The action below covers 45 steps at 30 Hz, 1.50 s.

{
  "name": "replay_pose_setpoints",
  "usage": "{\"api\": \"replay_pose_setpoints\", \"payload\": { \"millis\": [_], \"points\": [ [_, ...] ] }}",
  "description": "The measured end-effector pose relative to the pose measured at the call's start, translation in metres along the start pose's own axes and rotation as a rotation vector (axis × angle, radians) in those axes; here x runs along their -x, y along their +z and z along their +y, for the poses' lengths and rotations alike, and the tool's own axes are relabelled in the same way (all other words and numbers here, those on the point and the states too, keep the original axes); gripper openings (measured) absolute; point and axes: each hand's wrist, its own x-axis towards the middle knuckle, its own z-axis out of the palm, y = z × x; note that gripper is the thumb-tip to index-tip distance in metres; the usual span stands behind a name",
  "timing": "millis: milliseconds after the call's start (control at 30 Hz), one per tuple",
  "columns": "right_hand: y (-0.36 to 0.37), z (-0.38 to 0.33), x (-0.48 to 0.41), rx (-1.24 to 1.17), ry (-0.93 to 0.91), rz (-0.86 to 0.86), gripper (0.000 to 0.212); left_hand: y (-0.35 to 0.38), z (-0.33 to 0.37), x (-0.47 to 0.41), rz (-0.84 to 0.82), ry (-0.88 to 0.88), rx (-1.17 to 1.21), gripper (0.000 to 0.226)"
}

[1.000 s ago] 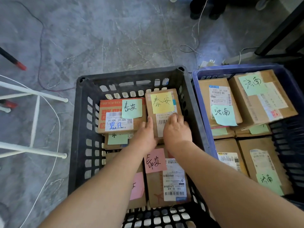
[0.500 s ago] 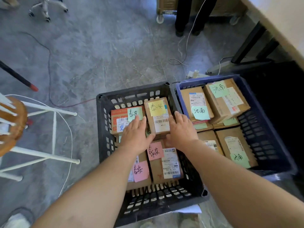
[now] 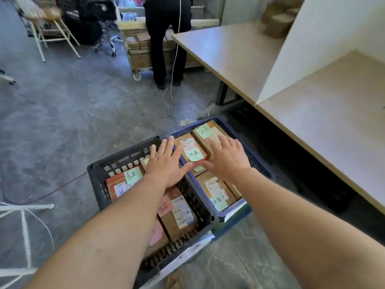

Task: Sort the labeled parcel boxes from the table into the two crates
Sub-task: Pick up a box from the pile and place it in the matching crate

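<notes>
Over the far ends of the crates, both hands are held flat, fingers spread, nothing gripped: the left hand (image 3: 166, 161) above the black crate's (image 3: 98, 174) far right corner, the right hand (image 3: 227, 157) above the blue crate (image 3: 256, 157); the boxes (image 3: 188, 147) are packed inside; stiff cardboard, judged light, is best taken by opposite sides, since notes (image 3: 195, 155) may peel.

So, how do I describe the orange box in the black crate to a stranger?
Beside the table, find the black crate, left of the blue crate. The orange box lies in its far left corner. Only it is printed orange-red, with a green note; the nearer boxes are brown with pink notes.
</notes>
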Motion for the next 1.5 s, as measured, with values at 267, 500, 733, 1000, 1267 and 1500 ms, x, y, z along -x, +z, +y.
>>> {"api": "replay_pose_setpoints", "payload": {
  "millis": [267, 500, 733, 1000, 1267, 1500],
  "points": [
    [-0.049, 0.100, 0.071, 0.032, 0.185, 0.081, 0.082, -0.037, 0.113, 0.000, 0.120, 0.203, -0.055, 0.078],
    [-0.067, 0.195, 0.174, 0.011, 0.342, 0.107, 0.080, -0.045, 0.245, 0.029, 0.164, 0.389, -0.131, 0.079],
    [-0.074, 0.294, 0.279, 0.040, 0.488, 0.124, 0.078, -0.047, 0.380, 0.070, 0.187, 0.545, -0.138, 0.079],
    [-0.057, 0.386, 0.393, 0.088, 0.659, 0.131, 0.073, -0.020, 0.523, 0.116, 0.174, 0.706, -0.147, 0.078],
    [-0.043, 0.446, 0.488, 0.068, 0.881, 0.126, 0.071, 0.010, 0.632, 0.147, 0.159, 0.896, -0.181, 0.078],
    [-0.027, 0.484, 0.552, 0.040, 1.052, 0.098, 0.070, 0.039, 0.721, 0.160, 0.155, 1.090, -0.195, 0.079]
  ]
}}
